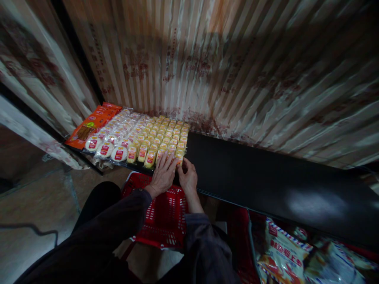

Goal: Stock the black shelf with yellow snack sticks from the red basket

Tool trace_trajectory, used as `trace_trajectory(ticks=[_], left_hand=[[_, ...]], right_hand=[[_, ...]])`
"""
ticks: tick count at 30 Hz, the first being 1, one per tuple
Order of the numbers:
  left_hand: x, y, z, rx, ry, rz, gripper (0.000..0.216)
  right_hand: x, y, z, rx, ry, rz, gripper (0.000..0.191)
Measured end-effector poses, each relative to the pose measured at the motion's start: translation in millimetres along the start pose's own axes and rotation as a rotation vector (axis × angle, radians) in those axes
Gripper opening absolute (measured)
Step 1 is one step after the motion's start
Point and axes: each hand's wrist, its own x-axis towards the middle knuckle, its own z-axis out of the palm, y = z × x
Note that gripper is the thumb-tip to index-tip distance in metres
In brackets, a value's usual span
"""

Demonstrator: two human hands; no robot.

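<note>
My left hand [164,174] lies over the front of several rows of small yellow wrapped cakes [160,136], its fingers stretched out flat on the wrappers. At the front right corner of these rows, my right hand [188,176] has its thumb and fingers curled together beside the last wrapped cake [179,157]. Whatever is between those fingertips is hidden. Left of the yellow cakes are rows of round white wrapped cakes [119,153] with red labels. Orange snack packets [89,127] lie at the shelf's left end.
The long black shelf [251,169] stretches to the right. Below my hands stands a red plastic basket [166,215]. Another container [241,236] at lower right holds snack bags [284,252]. Behind the shelf hangs a pleated patterned curtain [189,67]; a dark metal post [78,51] rises at left.
</note>
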Motion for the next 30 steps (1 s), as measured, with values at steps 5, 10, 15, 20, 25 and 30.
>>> trace_trajectory(ticks=[5,10,15,20,25,30], left_hand=[[9,-9,0,0.01,0.003,0.082,0.052],[8,-11,6,0.001,0.062,0.066,0.054],[7,-11,11,0.023,0.119,0.007,0.048],[7,-11,10,0.018,0.132,0.007,0.049],[8,-10,11,0.044,0.112,-0.023,0.049],[7,-11,10,0.044,0.1,-0.038,0.048]], right_hand=[[1,-6,-1,0.005,-0.026,0.037,0.044],[3,-9,-2,0.088,-0.033,0.129,0.053],[4,-8,-1,0.127,-0.028,0.15,0.053],[3,-8,1,0.099,-0.014,0.128,0.054],[2,-8,3,0.171,-0.018,0.177,0.061],[2,-10,0,0.194,0.009,0.201,0.057]])
